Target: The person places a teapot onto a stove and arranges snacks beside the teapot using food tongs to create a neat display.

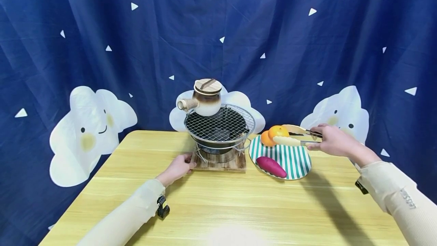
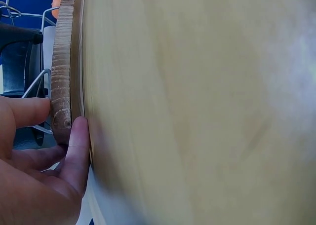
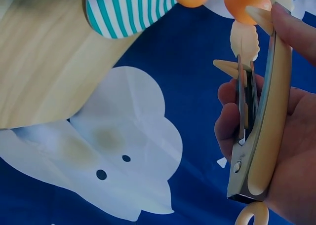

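Note:
My left hand (image 1: 177, 168) grips the near left corner of a wooden board (image 1: 222, 164), thumb on top and a finger beneath in the left wrist view. On the board stands a black grill stove with a round wire rack (image 1: 225, 126). My right hand (image 1: 336, 139) holds cream-and-metal tongs (image 3: 271, 121), thumb on one arm and fingers on the other. Their scalloped tips lie either side of an orange (image 1: 278, 131); whether it is lifted I cannot tell. A second orange (image 1: 267, 139) sits beside it at the green-and-white striped plate (image 1: 297, 162).
A purple sweet potato (image 1: 271, 166) lies at the plate's near side. A brown-and-white clay pot (image 1: 207, 101) with a wooden lid and side handle stands on the rack's back left. Behind the light wooden table (image 1: 211, 200) hangs a blue curtain (image 1: 191, 29) with clouds.

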Tool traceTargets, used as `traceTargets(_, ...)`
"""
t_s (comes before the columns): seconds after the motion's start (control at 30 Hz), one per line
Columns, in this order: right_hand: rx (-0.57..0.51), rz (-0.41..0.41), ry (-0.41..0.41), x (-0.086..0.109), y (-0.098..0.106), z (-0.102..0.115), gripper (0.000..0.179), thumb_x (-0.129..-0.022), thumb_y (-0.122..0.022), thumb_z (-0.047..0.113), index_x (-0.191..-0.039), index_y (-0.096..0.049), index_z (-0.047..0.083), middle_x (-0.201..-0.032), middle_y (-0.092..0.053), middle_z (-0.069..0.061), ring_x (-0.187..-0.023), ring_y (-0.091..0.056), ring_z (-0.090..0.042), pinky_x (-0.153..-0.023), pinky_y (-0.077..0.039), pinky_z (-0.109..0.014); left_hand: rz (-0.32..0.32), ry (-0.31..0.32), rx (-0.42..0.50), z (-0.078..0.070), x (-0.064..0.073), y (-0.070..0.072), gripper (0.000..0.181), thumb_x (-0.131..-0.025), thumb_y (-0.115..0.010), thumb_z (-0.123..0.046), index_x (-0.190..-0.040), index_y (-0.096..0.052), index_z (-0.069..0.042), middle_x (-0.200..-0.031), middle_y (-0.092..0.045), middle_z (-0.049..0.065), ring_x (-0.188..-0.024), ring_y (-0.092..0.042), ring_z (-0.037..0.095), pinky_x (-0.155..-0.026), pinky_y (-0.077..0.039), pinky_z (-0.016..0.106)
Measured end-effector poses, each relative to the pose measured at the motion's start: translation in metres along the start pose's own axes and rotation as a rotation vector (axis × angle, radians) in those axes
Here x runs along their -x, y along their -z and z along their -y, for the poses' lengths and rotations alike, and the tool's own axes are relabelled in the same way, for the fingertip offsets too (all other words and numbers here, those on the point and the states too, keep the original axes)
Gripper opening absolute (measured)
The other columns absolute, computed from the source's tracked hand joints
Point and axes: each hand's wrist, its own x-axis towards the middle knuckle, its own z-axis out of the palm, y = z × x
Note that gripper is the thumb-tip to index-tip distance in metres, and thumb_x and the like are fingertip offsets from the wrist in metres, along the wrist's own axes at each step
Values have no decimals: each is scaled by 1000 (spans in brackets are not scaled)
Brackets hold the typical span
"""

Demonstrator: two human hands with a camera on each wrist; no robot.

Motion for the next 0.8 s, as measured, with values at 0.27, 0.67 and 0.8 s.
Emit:
traceTargets(0.27, 31, -3, -12, -7, 20, 10, 76, -84, -80, 43, -132, -58, -10, -126, -61, -32, -104, -62, -41, -88, -51, -61, -5, -22, 23, 3, -1, 0, 50, -96, -61, -7, -143, -48, 7, -116, -66, 19, -86, -68, 21, -78, -58, 36)
traceTargets(0.67, 33, -1, -29, -16, 44, 24, 77, -84, -79, 45, -134, -57, -9, -127, -61, -30, -102, -61, -38, -91, -50, -62, 3, -29, 17, 6, -2, 0, 51, -96, -62, -10, -143, -50, 6, -112, -67, 17, -84, -68, 23, -75, -56, 33)
traceTargets(0.8, 27, 3, -34, -18, 49, 27, 78, -84, -80, 43, -135, -55, -10, -128, -62, -30, -99, -61, -34, -90, -51, -59, 14, -49, 17, 5, -1, 0, 52, -96, -61, -10, -143, -48, 8, -117, -66, 20, -84, -68, 22, -75, -56, 31)
